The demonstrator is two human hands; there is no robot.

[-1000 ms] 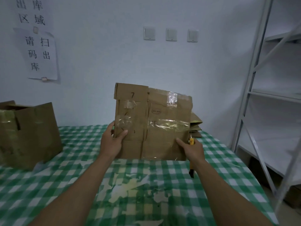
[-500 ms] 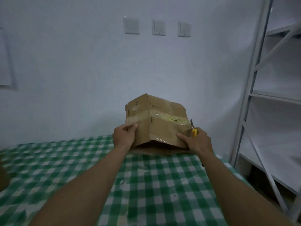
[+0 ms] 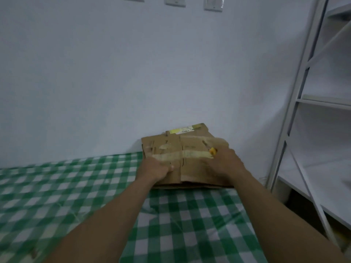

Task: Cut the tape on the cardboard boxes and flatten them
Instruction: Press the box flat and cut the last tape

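**Flattened box laid down on the stack at the far corner**

A second ago the flattened cardboard box [image 3: 182, 158] was held upright, its taped face turned toward the camera; half a second ago it was tipped forward. Now it is laid nearly flat on a stack of flattened cardboard [image 3: 193, 185] at the far right corner of the tabletop [image 3: 76, 196], close to the wall. This box can be judged as finished, with only the release left to do.

The broad face is turned upward, and a strip of tape [image 3: 182, 155] is seen running left to right across it. The long axis appears to run left to right, roughly parallel to the wall, though motion blur softens the edges.

The left hand [image 3: 154, 168] is pressed on the near left part, fingers curled at its edge. The right hand [image 3: 223, 164] is laid on the right part and closed around a yellow box cutter [image 3: 213, 150], of which only the tip is shown.
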